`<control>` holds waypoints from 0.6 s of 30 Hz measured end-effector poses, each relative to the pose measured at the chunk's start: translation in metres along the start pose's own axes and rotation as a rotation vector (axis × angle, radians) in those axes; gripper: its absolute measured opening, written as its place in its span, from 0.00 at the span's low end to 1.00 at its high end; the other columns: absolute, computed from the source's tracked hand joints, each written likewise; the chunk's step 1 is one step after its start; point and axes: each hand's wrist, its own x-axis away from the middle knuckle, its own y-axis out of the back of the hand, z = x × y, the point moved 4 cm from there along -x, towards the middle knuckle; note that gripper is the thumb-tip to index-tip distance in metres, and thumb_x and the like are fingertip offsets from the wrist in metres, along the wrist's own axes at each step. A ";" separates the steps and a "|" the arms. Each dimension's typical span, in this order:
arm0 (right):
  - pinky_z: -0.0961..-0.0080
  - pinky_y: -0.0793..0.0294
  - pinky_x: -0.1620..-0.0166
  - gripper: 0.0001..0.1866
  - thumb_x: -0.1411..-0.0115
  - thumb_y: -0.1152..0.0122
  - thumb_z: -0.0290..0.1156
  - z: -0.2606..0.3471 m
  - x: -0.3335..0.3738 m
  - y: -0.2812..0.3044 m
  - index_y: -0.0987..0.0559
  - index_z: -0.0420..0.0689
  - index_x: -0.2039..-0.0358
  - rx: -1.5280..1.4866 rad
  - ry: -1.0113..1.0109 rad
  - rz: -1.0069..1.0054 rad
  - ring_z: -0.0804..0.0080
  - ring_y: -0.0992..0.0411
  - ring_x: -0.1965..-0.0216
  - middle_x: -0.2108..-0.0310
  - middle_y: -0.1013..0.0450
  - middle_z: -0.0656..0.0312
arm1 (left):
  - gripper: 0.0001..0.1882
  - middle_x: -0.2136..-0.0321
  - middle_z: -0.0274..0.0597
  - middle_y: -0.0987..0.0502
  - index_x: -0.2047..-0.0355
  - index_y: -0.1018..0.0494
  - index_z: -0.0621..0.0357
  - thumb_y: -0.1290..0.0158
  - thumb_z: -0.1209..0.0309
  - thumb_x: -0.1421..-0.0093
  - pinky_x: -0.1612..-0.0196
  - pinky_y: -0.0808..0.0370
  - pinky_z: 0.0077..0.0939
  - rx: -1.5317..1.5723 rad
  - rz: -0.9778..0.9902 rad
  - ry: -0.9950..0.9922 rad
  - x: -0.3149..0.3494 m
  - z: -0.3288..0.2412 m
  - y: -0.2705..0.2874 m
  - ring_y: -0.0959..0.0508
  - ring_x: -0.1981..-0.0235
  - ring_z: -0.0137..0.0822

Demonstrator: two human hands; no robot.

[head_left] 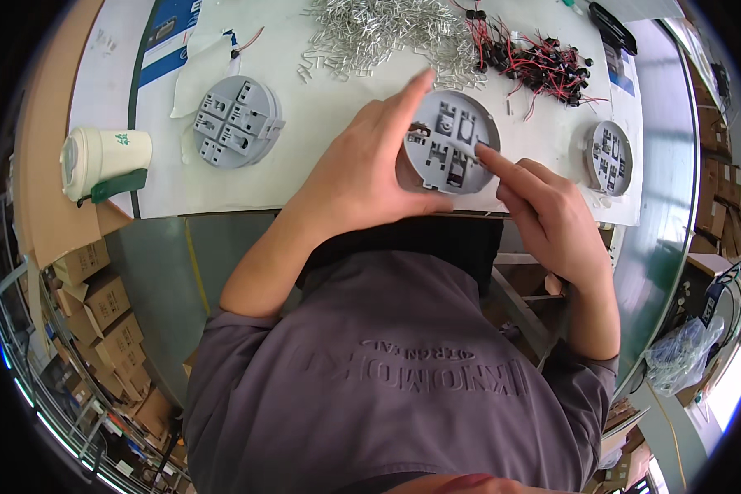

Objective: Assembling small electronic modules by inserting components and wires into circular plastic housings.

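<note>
My left hand [358, 169] grips a round grey plastic housing [486, 123] by its left rim, thumb and fingers spread around the edge. Slots and raised blocks cover the face of this housing, and a few small parts sit in some of them. Over its right side, my right hand [543, 202] points its index finger onto the face, with the other fingers curled in. A thin pale sliver [463, 150] shows by that fingertip; its kind is too small to tell. The housing is held tilted near the table's front edge.
A stack of similar grey discs [237, 123] lies left, and another slotted disc [609, 158] right. Behind are a heap of small bent metal clips [379, 33] and a tangle of black parts with red wires [535, 66]. A lidded cup [107, 160] stands far left.
</note>
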 end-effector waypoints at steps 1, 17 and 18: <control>0.72 0.35 0.71 0.25 0.33 0.42 0.16 0.001 -0.003 0.000 0.18 0.40 0.36 0.068 0.016 0.042 0.69 0.35 0.80 0.69 0.23 0.60 | 0.57 0.32 0.47 0.27 0.26 0.34 0.53 0.19 0.67 0.58 0.36 0.23 0.41 -0.045 0.027 0.009 -0.003 0.001 -0.002 0.22 0.40 0.47; 0.77 0.38 0.76 0.22 0.32 0.40 0.17 -0.001 -0.023 -0.005 0.14 0.42 0.39 -0.110 0.019 0.106 0.77 0.36 0.83 0.83 0.29 0.66 | 0.57 0.36 0.42 0.23 0.27 0.32 0.51 0.19 0.66 0.60 0.37 0.23 0.38 -0.018 -0.050 -0.059 0.000 0.010 -0.007 0.21 0.41 0.44; 0.78 0.39 0.76 0.22 0.31 0.41 0.18 -0.001 -0.024 -0.004 0.14 0.43 0.39 -0.146 -0.045 0.127 0.78 0.37 0.83 0.84 0.29 0.67 | 0.57 0.36 0.42 0.23 0.27 0.32 0.51 0.19 0.66 0.60 0.37 0.23 0.38 -0.020 -0.052 -0.061 0.000 0.010 -0.007 0.21 0.41 0.44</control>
